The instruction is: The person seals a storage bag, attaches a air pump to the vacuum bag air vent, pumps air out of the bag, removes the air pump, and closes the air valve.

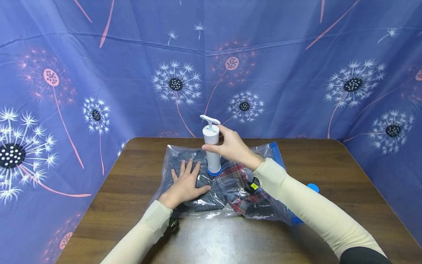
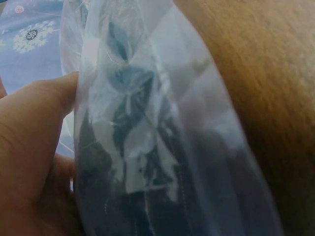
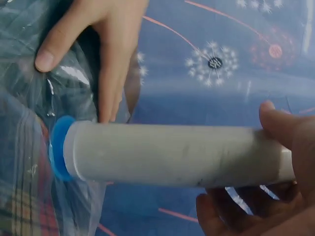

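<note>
A clear plastic vacuum storage bag [image 1: 204,213] lies on the table with dark folded clothing [image 1: 211,200] and a plaid garment [image 1: 235,179] inside. Upright on the bag stands a white hand pump [image 1: 213,157] with a T-shaped handle and a blue ring at its base. My right hand [image 1: 232,146] grips the pump's upper barrel between thumb and fingers, also seen in the right wrist view. With fingers spread, my left hand [image 1: 188,185] presses flat on the bag, left of the pump. The spot under the pump's base is hidden.
A blue round cap [image 1: 313,187] lies on the wooden table [image 1: 132,190] right of the bag, partly near my right sleeve. The bag's blue zip edge [image 1: 277,154] runs along its right side. A blue dandelion-print cloth [image 1: 211,73] hangs behind the table.
</note>
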Motion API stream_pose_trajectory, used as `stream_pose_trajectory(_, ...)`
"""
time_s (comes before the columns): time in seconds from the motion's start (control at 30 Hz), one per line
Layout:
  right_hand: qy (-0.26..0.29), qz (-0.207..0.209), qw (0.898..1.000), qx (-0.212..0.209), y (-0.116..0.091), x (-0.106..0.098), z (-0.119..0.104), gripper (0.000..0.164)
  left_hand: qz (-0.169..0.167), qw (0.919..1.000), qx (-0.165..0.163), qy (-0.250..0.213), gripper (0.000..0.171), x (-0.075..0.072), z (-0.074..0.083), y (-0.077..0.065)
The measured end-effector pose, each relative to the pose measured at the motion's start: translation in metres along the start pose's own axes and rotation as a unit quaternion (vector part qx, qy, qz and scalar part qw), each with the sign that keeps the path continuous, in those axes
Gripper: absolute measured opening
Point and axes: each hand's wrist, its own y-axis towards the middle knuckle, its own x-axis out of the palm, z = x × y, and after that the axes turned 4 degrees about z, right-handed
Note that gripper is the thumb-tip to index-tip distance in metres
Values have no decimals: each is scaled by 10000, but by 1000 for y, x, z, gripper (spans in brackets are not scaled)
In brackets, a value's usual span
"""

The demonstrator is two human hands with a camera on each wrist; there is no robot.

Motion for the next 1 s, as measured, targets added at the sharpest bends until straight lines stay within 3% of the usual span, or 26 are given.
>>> stream_pose_trajectory(0.17, -12, 6, 10000, 41, -2, 1, -6, 74, 2, 10000, -11, -12, 107, 1, 0, 0)
stream_pose_trajectory(0.4, 774, -869, 9931, 144, 0, -12, -4, 70, 44, 10000, 36, -10, 107, 1, 0, -1)
stream_pose_trajectory(0.57, 925, -1287, 9873, 107, 1, -13, 6, 69, 24, 10000, 24, -35, 108, 1, -1, 0)
stream_pose_trajectory(0.87, 348, -576, 9977, 51, -1, -5, 8, 73, -16, 10000, -15, 52, 107, 0, 0, 0)
stream_pose_trajectory(1.0, 446, -623, 9970, 126, -2, -2, 9, 74, -14, 10000, -15, 73, 108, 0, 0, 0)
